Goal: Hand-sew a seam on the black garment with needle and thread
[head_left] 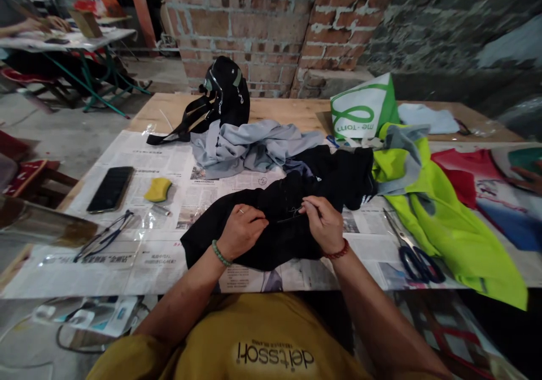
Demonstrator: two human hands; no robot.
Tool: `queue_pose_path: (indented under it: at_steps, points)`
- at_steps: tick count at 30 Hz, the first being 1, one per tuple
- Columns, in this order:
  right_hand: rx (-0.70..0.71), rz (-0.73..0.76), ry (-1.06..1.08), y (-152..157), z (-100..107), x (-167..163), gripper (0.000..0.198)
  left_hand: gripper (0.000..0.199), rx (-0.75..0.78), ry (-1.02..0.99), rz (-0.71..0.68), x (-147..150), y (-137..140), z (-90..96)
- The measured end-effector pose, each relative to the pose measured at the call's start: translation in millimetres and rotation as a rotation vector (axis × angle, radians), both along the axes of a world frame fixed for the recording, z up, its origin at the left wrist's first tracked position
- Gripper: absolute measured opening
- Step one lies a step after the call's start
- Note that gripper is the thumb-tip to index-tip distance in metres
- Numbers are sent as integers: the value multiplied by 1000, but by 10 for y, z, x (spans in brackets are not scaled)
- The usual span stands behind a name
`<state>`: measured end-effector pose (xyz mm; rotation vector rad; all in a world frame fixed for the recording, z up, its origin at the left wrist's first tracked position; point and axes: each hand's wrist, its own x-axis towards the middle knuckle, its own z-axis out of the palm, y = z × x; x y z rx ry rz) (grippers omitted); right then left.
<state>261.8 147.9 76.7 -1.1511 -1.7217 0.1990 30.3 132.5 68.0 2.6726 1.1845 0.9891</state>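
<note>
Working black cloth (282, 247), laid out on the papered surface (148, 275).
Soft, light, limp handling is expected; a fold is best pinched near the stitching. Cloth is pinched by the left hand (244, 228), pale thread (293, 210) by the right hand (324, 223).

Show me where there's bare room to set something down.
Free: newspaper between the yellow sponge, the black cloth and the near edge; wood between the black bag and green-white bag. Crowded: the middle, with left hand and right hand over the black cloth; the right, where scissors lie beside the neon garment.
</note>
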Motion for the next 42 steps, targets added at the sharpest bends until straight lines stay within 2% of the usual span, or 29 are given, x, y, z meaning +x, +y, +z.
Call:
queue_pose_path:
  at_steps: [4,7,10,13,16,18,20,28,35,39,42]
  points:
    - [62,25,-2,190,360,22,14,19,45,24,-24,-43,-66,-108]
    - [32,61,133,315,637,-20,14,18,65,24,-26,-49,-69,-148]
    - [-26,138,172,376,786,-115,17,16,113,4,-22,-29,-59,-152]
    - [-39,275,-113,357,723,-203,17,12,186,-46,-14,-9,-53,-164]
    - [26,394,-504,286,520,-236,23,12,214,-63,-26,-5,-51,-203]
    - [62,420,-680,234,388,-230,26,12,214,-57,-24,-5,-50,-228]
    - [84,423,-769,192,302,-213,25,12,210,-56,-15,-1,-51,-241]
    - [97,402,-906,125,261,-191,27,10,208,-64,-21,15,-52,-227]
    - [88,461,-929,92,230,-205,29,9,217,-71,-17,20,-43,-246]
    - [10,510,-842,71,237,-220,28,9,211,-62,-9,22,-41,-233]
    - [-120,567,-638,61,247,-247,28,9,209,-59,-3,24,-38,-219]
